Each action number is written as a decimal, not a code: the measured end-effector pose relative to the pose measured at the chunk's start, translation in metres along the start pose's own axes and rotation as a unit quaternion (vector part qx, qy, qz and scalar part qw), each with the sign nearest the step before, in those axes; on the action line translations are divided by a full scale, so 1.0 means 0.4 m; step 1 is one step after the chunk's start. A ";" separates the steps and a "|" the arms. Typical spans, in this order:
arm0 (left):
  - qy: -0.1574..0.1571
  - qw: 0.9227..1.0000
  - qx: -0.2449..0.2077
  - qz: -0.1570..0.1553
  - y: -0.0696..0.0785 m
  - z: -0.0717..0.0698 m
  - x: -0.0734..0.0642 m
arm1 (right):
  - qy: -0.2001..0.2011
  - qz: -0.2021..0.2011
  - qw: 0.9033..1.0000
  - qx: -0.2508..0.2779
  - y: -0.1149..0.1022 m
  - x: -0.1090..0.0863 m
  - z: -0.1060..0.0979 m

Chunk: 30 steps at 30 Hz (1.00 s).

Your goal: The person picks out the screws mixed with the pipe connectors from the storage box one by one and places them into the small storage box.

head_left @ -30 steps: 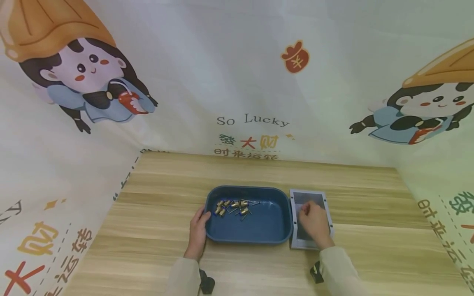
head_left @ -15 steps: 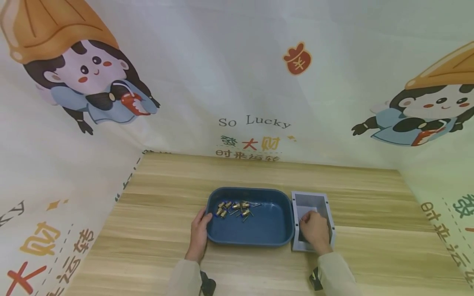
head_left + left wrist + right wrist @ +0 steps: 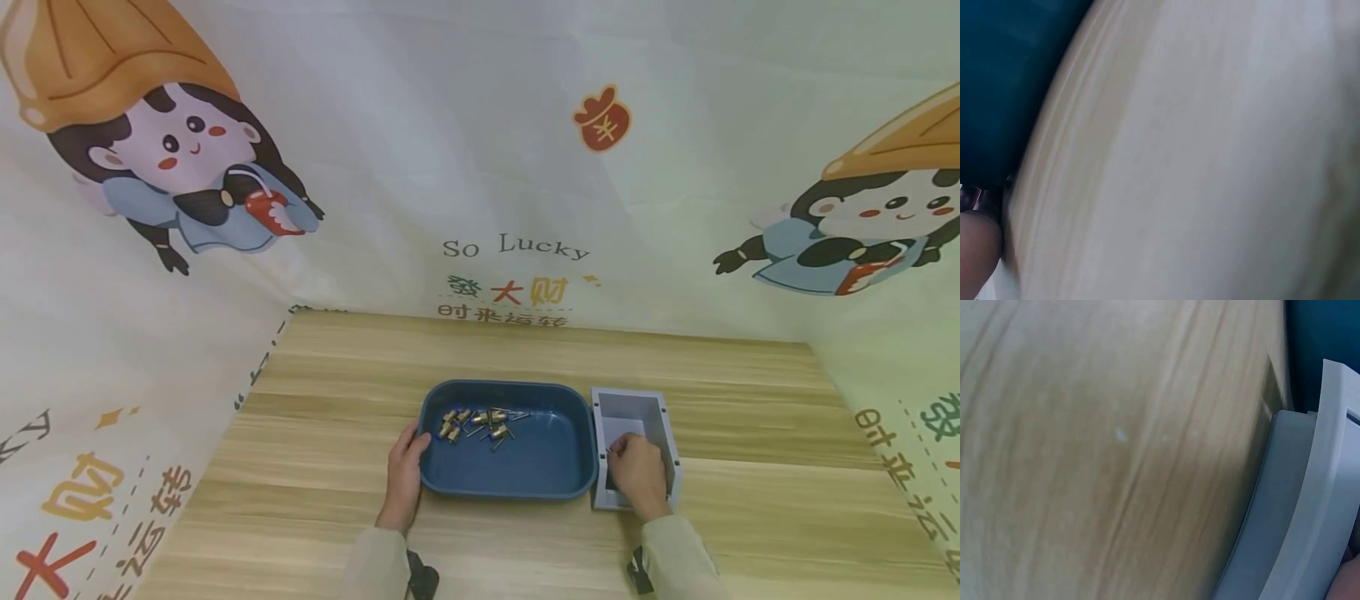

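A dark blue rectangular tray [image 3: 540, 442] stands on the table; its side fills the upper left corner of the left wrist view. My left hand [image 3: 403, 479] grips the tray's left end, thumb at the rim. Several small brass-coloured cylinders [image 3: 480, 419] with thin silver shanks and blue parts lie in the tray's left half. Against its right end stands a grey open box [image 3: 628, 404]. My right hand [image 3: 641, 473] reaches down inside this box, fingers curled and fingertips close together near the left wall. I cannot tell whether they hold anything.
The wood-grain table [image 3: 300, 467] extends around both containers. A white printed cloth [image 3: 375, 167] hangs behind and along both sides. Black straps with small devices [image 3: 422, 575] sit at my wrists, beside the pale sleeves [image 3: 375, 562].
My right hand has moved down and slightly toward me, deeper into the grey box, uncovering its far part. My left hand keeps its grip on the tray. The view has shifted slightly.
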State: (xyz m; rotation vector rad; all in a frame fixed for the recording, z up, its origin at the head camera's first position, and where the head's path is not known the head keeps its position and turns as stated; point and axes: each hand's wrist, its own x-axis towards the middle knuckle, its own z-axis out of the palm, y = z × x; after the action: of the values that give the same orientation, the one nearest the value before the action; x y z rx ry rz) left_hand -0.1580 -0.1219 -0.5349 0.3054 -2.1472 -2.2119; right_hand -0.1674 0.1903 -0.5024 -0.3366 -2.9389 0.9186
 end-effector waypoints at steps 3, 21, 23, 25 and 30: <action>-0.001 1.000 0.000 0.002 0.001 0.000 0.002 | 0.001 -0.004 1.000 -0.001 -0.001 0.001 -0.001; 0.004 1.000 0.003 0.004 0.005 -0.002 0.005 | 0.057 -0.056 0.997 0.006 -0.019 0.012 -0.022; 0.006 1.000 0.003 0.003 0.006 -0.001 0.004 | 0.074 -0.069 0.995 0.012 -0.026 0.016 -0.028; 0.006 1.000 0.004 0.005 0.006 0.000 0.002 | 0.080 -0.072 0.994 0.023 -0.033 0.018 -0.034; 0.008 1.000 0.001 0.005 0.007 0.003 -0.001 | 0.067 -0.057 0.995 0.044 -0.045 0.022 -0.048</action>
State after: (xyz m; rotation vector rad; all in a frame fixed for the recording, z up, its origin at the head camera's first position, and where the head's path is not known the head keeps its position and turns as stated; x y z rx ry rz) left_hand -0.1581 -0.1209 -0.5322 0.3108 -2.1372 -2.1953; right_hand -0.1775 0.1886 -0.4764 -0.2153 -2.7540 0.9665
